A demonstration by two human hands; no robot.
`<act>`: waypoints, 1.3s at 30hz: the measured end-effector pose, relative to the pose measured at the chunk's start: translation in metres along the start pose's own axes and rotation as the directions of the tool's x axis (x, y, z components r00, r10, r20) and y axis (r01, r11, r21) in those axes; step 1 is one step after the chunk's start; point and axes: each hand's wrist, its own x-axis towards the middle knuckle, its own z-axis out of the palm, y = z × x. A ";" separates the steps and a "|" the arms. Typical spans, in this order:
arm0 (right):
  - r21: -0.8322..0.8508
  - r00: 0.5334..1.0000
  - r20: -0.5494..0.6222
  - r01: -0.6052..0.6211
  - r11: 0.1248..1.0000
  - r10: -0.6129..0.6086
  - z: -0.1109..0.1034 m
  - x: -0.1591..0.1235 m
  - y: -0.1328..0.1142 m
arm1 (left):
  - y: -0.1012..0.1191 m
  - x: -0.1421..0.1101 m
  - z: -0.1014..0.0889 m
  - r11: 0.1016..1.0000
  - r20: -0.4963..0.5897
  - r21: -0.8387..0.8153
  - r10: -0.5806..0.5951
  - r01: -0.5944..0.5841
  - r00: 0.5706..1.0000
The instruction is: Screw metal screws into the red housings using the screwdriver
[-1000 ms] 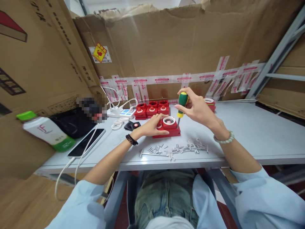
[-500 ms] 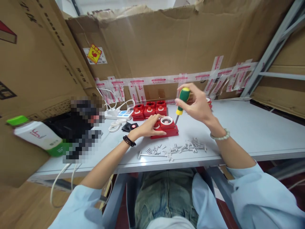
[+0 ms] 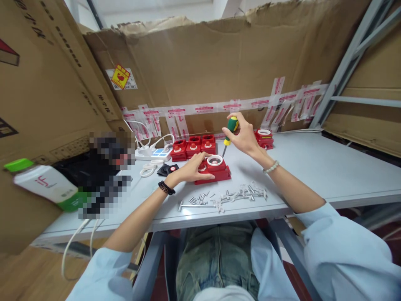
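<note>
A red housing (image 3: 221, 174) with a white ring on top lies on the table in front of me. My left hand (image 3: 191, 168) grips its left end, thumb along the near side and fingers over the top. In my right hand (image 3: 244, 136) is a screwdriver (image 3: 232, 126) with a green and yellow handle, held tilted. Its tip points down behind the white ring, at the far side of the housing; whether it touches a screw is hidden. Loose screws (image 3: 198, 199) and metal parts with white ties (image 3: 242, 193) lie nearer to me.
Several red housings (image 3: 193, 147) stand at the back beside a white power strip (image 3: 156, 154). Another red housing (image 3: 266, 139) is behind my right hand. Black pieces (image 3: 168, 169), a white cable (image 3: 148, 168) and a bottle (image 3: 46, 184) are on the left. Cardboard (image 3: 200, 62) walls the back.
The screwdriver has moved from the housing's near right corner to its far side, with my right hand shifting left. My left hand keeps its hold. The view has turned slightly.
</note>
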 end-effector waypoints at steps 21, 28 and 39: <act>-0.003 1.000 0.002 -0.005 1.000 0.005 -0.003 -0.002 -0.007 | 0.003 -0.001 -0.001 1.000 0.002 0.013 -0.012 0.012 1.000; -0.001 1.000 0.022 -0.010 1.000 0.010 -0.004 -0.003 -0.007 | 0.000 -0.001 0.000 1.000 -0.005 0.003 0.011 -0.011 1.000; -0.218 0.999 0.035 0.048 0.975 -0.041 0.015 0.005 -0.008 | 0.002 -0.001 -0.001 1.000 0.002 0.025 0.008 -0.009 1.000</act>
